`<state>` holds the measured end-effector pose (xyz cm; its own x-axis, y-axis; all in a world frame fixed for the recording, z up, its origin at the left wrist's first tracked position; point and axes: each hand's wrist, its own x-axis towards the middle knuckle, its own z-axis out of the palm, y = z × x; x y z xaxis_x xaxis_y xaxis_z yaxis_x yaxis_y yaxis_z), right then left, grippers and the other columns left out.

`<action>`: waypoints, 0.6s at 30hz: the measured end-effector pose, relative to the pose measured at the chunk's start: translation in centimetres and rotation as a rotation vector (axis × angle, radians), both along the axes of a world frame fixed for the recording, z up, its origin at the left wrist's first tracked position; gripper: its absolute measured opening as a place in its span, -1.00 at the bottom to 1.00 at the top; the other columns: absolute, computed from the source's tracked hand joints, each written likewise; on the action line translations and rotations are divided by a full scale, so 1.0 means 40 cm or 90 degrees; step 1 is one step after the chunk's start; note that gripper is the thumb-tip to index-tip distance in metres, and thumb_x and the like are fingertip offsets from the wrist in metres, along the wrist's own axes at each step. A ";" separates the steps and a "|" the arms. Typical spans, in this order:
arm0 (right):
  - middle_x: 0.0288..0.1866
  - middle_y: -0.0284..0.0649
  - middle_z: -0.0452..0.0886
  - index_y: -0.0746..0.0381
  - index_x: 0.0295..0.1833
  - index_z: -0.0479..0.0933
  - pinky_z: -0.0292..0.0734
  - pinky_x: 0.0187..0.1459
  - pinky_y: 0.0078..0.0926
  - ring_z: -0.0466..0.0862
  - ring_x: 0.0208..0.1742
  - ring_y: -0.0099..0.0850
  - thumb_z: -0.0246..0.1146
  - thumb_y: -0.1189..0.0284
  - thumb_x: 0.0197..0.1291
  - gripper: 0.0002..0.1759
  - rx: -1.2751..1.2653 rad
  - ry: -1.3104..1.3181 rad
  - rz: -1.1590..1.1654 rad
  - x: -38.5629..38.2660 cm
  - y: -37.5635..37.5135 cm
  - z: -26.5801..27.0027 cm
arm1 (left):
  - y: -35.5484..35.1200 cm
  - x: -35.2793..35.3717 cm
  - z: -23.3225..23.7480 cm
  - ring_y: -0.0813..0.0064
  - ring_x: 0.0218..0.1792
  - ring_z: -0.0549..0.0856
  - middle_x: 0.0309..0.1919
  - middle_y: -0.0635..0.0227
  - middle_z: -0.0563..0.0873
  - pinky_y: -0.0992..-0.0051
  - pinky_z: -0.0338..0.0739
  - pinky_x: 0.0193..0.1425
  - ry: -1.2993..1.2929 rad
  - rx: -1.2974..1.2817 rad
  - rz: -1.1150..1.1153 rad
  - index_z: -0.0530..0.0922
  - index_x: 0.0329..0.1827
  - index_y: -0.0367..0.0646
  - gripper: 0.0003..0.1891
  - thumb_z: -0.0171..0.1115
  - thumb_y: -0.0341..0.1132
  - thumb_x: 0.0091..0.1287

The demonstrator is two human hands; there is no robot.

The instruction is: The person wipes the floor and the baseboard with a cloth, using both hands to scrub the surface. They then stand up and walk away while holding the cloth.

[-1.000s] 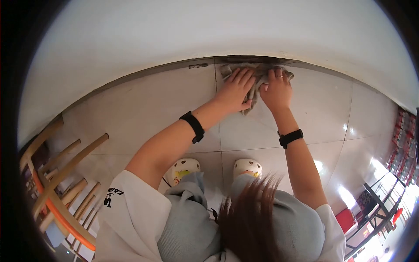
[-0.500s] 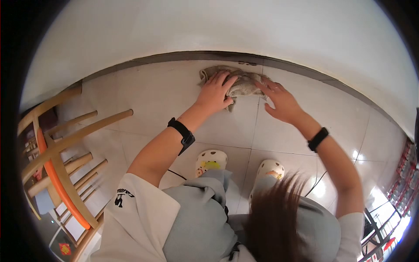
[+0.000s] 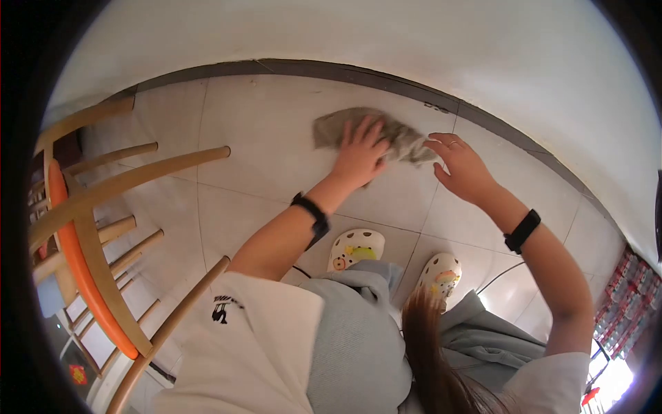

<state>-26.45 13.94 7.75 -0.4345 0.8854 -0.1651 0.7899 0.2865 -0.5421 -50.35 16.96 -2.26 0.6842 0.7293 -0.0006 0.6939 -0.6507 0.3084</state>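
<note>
A crumpled grey-brown cloth [image 3: 345,124] lies on the tiled floor near the foot of the wall. My left hand [image 3: 360,155] rests on top of it, fingers spread and pressing flat. At the cloth's right end is my right hand [image 3: 465,169], its fingers bent and the thumb held apart from them. The fingertips come up to the cloth's edge; whether they touch it I cannot make out. Each wrist carries a black band.
Ahead runs a white wall [image 3: 386,41] with a dark grey skirting strip [image 3: 310,67]. Wooden chairs [image 3: 138,172] stand at the left, legs pointing towards the cloth. My feet wear cream clogs [image 3: 356,248] just below the cloth. A patterned red item [image 3: 624,297] is at the far right.
The view has shifted. My left fingers have spread wider over the cloth, which lies flatter on its left side. The right hand's fingertips have drawn back to the cloth's end.
</note>
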 end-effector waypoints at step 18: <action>-0.02 -0.13 0.58 0.26 -0.02 0.50 0.43 0.06 -0.38 0.56 0.03 -0.21 0.12 0.60 0.11 -0.71 -0.061 0.251 -0.360 -0.162 -0.065 -0.060 | 0.212 -0.095 -0.004 0.13 0.31 0.35 0.15 0.09 0.54 0.14 0.12 0.43 -0.001 0.077 0.230 0.63 -0.18 -0.32 -0.51 0.26 0.00 0.07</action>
